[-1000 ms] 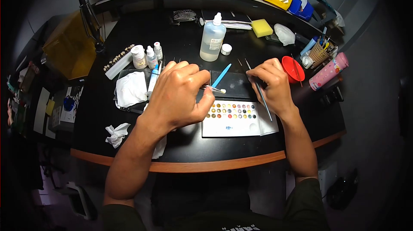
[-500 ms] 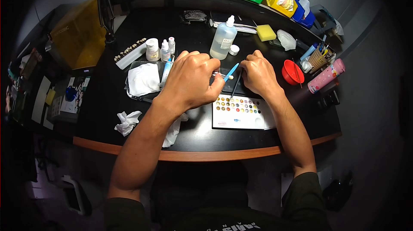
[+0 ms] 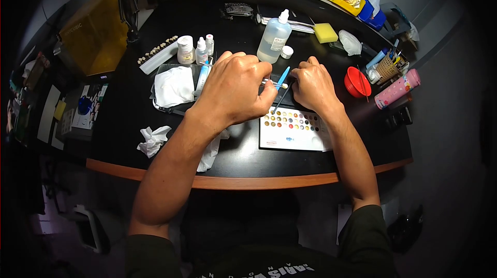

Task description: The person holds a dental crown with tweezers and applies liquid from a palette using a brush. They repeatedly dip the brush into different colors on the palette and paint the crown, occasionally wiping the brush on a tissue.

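My left hand [image 3: 235, 89] is closed round slim metal tweezers [image 3: 267, 80], mostly hidden by the fingers. A small whitish, tooth-like piece [image 3: 284, 86] shows at their tip. A blue stick [image 3: 283, 77] slants up beside my left fingertips. My right hand [image 3: 313, 85] pinches a slim dark brush [image 3: 281, 101]; its lower end overlaps the upper edge of the white palette [image 3: 290, 142] in this view. Rows of round coloured wells [image 3: 291, 119] run along the upper part of this palette. Both hands are raised over the black table, fingertips a short gap apart.
Left of my hands are a tray with a white cloth [image 3: 174, 86], small bottles [image 3: 201, 51] and crumpled tissue [image 3: 153, 141]. Beyond stands a large clear bottle [image 3: 274, 39]. A red bowl [image 3: 357, 82], a pink tumbler [image 3: 397, 89] and a yellow sponge [image 3: 325, 33] lie rightward.
The view has shifted slightly, so the table's things sit a little higher and further right. Both hands keep their grips, close together, with hardly any change in pose.
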